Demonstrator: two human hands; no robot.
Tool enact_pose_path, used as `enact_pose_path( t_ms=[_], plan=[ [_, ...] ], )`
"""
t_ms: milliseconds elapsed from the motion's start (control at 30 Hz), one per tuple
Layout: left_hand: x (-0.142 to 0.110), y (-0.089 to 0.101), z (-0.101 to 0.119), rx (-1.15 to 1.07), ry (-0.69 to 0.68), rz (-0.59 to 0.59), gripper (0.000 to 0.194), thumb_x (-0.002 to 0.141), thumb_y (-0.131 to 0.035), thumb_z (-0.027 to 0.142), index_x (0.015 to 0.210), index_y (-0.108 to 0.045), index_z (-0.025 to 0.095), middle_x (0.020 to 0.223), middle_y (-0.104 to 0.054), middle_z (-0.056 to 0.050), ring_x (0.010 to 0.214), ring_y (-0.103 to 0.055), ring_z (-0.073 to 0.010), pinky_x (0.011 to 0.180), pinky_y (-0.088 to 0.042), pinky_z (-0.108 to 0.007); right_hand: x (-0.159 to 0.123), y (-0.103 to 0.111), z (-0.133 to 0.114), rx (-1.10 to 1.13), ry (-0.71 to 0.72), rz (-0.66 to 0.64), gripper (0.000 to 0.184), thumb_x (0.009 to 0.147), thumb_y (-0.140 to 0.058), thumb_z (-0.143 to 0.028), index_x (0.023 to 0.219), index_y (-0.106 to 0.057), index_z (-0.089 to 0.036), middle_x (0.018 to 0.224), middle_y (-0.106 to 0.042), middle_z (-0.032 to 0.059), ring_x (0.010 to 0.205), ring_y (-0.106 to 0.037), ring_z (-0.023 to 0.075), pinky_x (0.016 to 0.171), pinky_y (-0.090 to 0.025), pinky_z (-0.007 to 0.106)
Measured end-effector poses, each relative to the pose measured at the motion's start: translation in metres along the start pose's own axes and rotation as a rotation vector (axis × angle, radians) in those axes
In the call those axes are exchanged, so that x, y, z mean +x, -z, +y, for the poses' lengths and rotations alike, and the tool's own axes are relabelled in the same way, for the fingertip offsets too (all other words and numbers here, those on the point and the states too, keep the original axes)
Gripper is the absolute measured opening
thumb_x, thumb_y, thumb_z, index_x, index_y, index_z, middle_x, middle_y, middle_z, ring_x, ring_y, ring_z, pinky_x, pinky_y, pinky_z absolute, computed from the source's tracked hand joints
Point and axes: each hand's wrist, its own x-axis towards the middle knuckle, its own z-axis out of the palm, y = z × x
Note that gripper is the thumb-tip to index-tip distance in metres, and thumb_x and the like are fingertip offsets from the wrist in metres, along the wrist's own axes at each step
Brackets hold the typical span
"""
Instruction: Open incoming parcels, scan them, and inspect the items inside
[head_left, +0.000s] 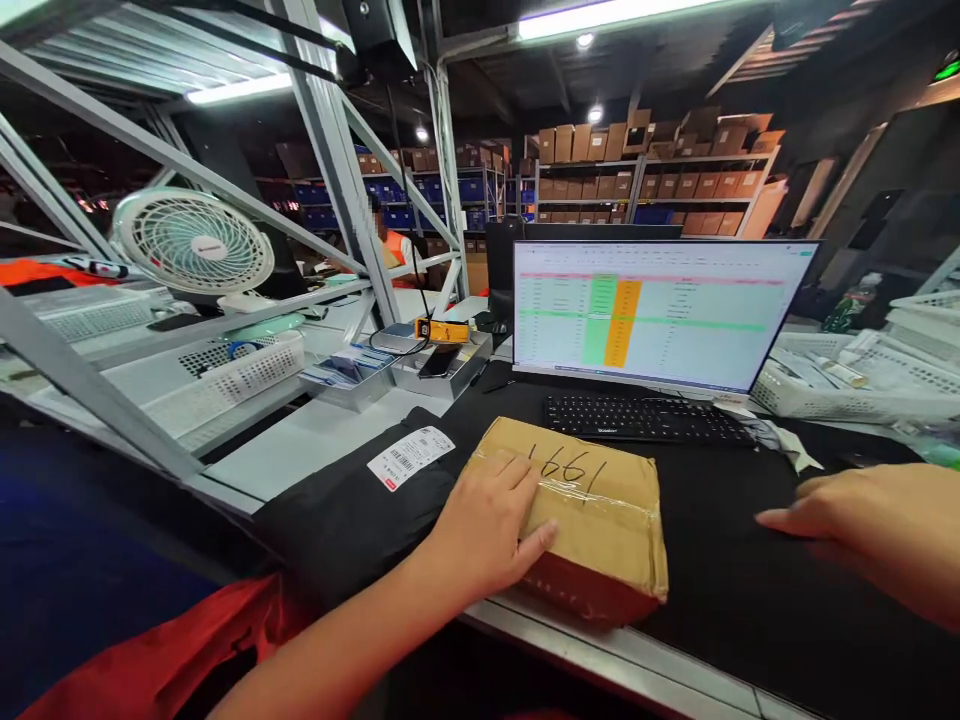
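A brown cardboard box, with clear tape across its top and handwritten digits on it, sits at the front edge of the desk. Its front side is dark red. My left hand lies on the box's top left part, with fingers flat and thumb spread apart. To the right, above the black desk surface, is my right hand, slightly blurred. One digit points left; the other fingers are mostly hidden, and no object shows in it. A black plastic mailer bag bearing a white label lies left of the box.
Behind the box stand a black keyboard and a monitor showing a spreadsheet. White baskets line the right side. Left are grey trays, a phone, metal frame bars and a fan. Another person is farther back.
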Motion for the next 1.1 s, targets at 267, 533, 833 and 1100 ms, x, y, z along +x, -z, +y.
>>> enact_pose_path(
  t_ms=[267,533,833,1100],
  plan=[
    [0.028,0.004,0.002,0.003,0.028,-0.151,0.03,0.094,-0.054,0.048,0.088,-0.064,0.021,0.091,-0.069,-0.006,0.086,-0.064,-0.0256,0.077,-0.048,-0.039,0.079,-0.06,-0.068,0.456,-0.125,0.089,0.063,0.09,-0.056,-0.056,0.143,-0.052,-0.021,0.13,-0.064,0.0095,0.11,-0.063,0.0294,0.096,-0.052,0.048],
    [0.007,0.0,-0.004,0.24,-0.205,0.499,0.054,0.104,-0.031,0.043,0.06,-0.055,0.022,0.057,-0.057,-0.004,0.057,-0.052,-0.0192,0.056,-0.033,-0.036,0.105,-0.117,-0.075,0.873,-0.132,-0.123,0.068,0.082,-0.066,-0.063,0.13,-0.062,-0.015,0.135,-0.06,0.0129,0.123,-0.057,0.0297,0.108,-0.046,0.044],
    [-0.111,-0.058,-0.003,0.308,-0.253,0.546,0.055,0.104,-0.026,0.047,0.11,-0.074,0.021,0.092,-0.074,-0.013,0.09,-0.066,-0.0257,0.082,-0.051,-0.04,0.101,-0.127,-0.076,1.005,-0.143,-0.018,0.055,0.083,-0.063,-0.053,0.125,-0.063,-0.018,0.125,-0.066,0.0092,0.112,-0.063,0.0265,0.099,-0.052,0.042],
    [-0.005,0.03,-0.006,-0.057,-0.227,-0.312,0.04,0.102,-0.042,0.038,0.077,-0.068,0.023,0.071,-0.063,-0.001,0.062,-0.059,-0.0141,0.056,-0.043,-0.027,0.091,-0.127,-0.079,0.884,-0.214,0.276,0.048,0.091,-0.052,-0.05,0.126,-0.061,-0.018,0.125,-0.065,0.0094,0.114,-0.06,0.0272,0.1,-0.048,0.043]
  ],
)
